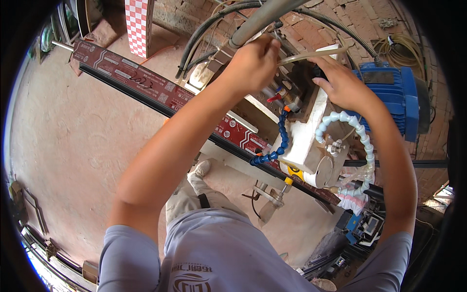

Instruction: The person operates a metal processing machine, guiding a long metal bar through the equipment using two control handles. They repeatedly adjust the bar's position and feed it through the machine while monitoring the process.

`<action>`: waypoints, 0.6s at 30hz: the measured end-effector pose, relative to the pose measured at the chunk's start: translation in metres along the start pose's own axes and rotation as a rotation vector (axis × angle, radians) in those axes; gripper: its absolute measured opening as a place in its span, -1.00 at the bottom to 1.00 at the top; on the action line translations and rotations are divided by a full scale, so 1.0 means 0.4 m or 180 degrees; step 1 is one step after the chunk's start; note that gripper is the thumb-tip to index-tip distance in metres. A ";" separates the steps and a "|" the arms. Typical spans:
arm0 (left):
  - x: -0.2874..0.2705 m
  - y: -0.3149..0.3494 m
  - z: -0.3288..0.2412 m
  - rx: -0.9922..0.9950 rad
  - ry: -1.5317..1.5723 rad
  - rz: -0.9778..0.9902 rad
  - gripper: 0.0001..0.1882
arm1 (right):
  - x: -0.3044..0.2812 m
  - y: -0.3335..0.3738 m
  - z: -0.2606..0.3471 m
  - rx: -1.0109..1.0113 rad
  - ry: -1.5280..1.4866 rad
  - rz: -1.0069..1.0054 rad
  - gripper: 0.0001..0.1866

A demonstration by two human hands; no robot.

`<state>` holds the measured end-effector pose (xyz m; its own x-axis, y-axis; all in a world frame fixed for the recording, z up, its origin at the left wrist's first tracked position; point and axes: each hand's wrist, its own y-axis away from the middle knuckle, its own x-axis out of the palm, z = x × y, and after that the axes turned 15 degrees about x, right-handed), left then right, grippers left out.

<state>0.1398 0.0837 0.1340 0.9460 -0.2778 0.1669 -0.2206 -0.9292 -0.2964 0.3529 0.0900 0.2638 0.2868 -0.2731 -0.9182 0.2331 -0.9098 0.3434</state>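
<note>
My left hand (255, 63) is raised beside a thick grey pipe (262, 19), fingers curled closed over the upper part of the machine. What they hold is hidden. A translucent hose (311, 55) runs rightward from the edge of that hand. My right hand (343, 85) reaches in from the right, its thumb and fingers around a black knob (318, 72). Between the hands sits a brass valve with a red lever (275, 98). Below it hangs a blue segmented coolant hose (282, 134). A long profile with maroon printed film (131, 75) lies across the machine under my left arm.
A blue finned motor (389, 97) stands right of my right hand. A pale segmented hose (362, 131) loops under my right forearm. A metal clamp with a handle (270, 197) juts out near my legs. A checkered red-and-white board (137, 29) stands at the back left.
</note>
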 end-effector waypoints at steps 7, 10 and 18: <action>0.018 -0.116 0.037 -0.0949 0.0729 0.0976 -0.49 | -0.003 0.002 0.006 0.0253 -0.0048 0.0085 -0.51; 0.040 -0.127 0.046 -0.1037 0.0804 0.1074 -0.62 | 0.010 0.003 0.002 0.0240 0.0013 -0.0002 -0.50; 0.014 -0.078 0.114 0.0156 0.0800 0.0894 -0.65 | 0.028 0.004 -0.002 0.0159 -0.0124 -0.0211 -0.50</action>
<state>0.1628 0.1220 0.1014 0.7612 -0.5768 0.2964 -0.4456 -0.7973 -0.4072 0.3572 0.0856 0.2545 0.2356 -0.2229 -0.9459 0.2034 -0.9405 0.2723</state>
